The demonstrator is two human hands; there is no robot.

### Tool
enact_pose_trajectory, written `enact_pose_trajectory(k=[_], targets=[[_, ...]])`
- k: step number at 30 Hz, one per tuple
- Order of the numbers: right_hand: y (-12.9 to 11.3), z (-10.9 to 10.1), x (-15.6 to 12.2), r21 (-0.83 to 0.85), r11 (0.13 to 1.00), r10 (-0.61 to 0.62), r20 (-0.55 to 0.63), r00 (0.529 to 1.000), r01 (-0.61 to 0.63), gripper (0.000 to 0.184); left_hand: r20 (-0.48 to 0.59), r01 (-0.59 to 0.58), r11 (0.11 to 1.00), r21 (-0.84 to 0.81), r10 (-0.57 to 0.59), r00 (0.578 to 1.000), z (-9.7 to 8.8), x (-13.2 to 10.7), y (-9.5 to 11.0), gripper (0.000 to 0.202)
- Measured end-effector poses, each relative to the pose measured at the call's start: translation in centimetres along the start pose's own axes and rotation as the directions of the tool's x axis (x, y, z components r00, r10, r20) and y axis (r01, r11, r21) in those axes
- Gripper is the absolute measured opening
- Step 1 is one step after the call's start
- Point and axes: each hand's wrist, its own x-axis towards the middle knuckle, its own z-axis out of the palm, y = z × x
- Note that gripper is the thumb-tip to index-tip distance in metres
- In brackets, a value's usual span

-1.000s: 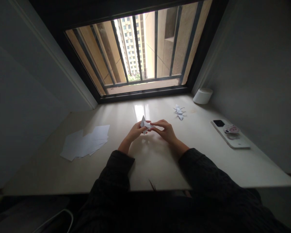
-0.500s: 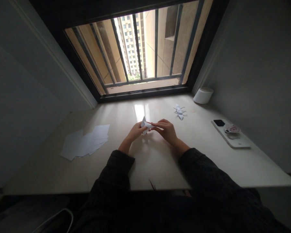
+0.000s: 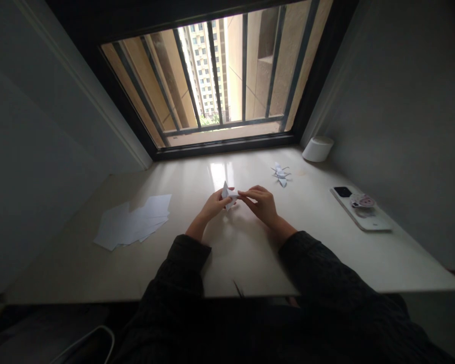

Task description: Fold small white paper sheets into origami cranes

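Pale desk (image 3: 242,258), folded white paper (image 3: 227,195) — pointed, btwn left hand (image 3: 212,205), right hand (image 3: 260,203)

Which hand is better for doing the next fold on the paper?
Probably the right hand. Its fingers reach the end of the folded white paper, while the left hand is curled against the paper and seems to hold it steady, so the right looks freer to fold.

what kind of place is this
Probably a room in a high-rise apartment: a barred window looks onto residential towers, and a pale desk holds a phone and loose white paper sheets.
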Motion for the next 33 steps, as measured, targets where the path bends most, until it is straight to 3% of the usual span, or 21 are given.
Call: enact_pose_trajectory(k=[4,6,10,13,16,20,24,29,33], targets=[[0.0,-0.1,0.1,-0.051,0.998,0.041,-0.086,0.995,-0.045,0.017,-0.104,-0.124,0.989,0.074,0.132,0.986,0.0,0.0,0.0,0.078],[0.1,-0.1,0.1,-0.077,0.996,0.042,-0.113,0.993,-0.051,0.017,-0.144,-0.181,0.971,0.157,0.204,0.968,0.1,-0.2,0.3,0.080],[0.2,-0.1,0.0,-0.132,0.991,0.005,-0.116,0.993,-0.021,0.017,-0.182,-0.256,0.887,0.385,0.345,0.921,0.3,-0.8,1.0,0.054],[0.1,-0.1,0.0,-0.155,0.988,-0.024,-0.087,0.996,0.010,0.017,-0.176,-0.260,0.847,0.463,0.375,0.910,0.4,-0.9,1.0,0.039],[0.1,-0.1,0.0,-0.170,0.984,-0.059,-0.056,0.997,0.049,0.018,-0.207,-0.225,0.887,0.403,0.328,0.922,0.6,-0.7,0.6,0.039],[-0.1,-0.2,0.0,-0.196,0.975,-0.106,-0.013,0.994,0.101,0.020,-0.223,-0.198,0.962,0.190,0.239,0.945,0.7,-0.1,0.1,0.041],[-0.3,-0.2,0.0,-0.222,0.966,-0.135,0.019,0.991,0.136,0.019,-0.234,-0.188,0.982,0.020,0.188,0.954,0.9,0.1,0.0,0.040],[-0.6,-0.1,-0.1,-0.215,0.968,-0.126,0.028,0.992,0.129,0.018,-0.260,-0.126,0.990,-0.067,0.104,0.960,1.1,0.1,-0.1,0.040],[-0.9,0.0,0.0,-0.087,0.995,-0.055,0.001,0.998,0.055,0.021,-0.246,-0.102,0.989,-0.109,0.073,0.966,1.1,0.2,-0.2,0.042]])
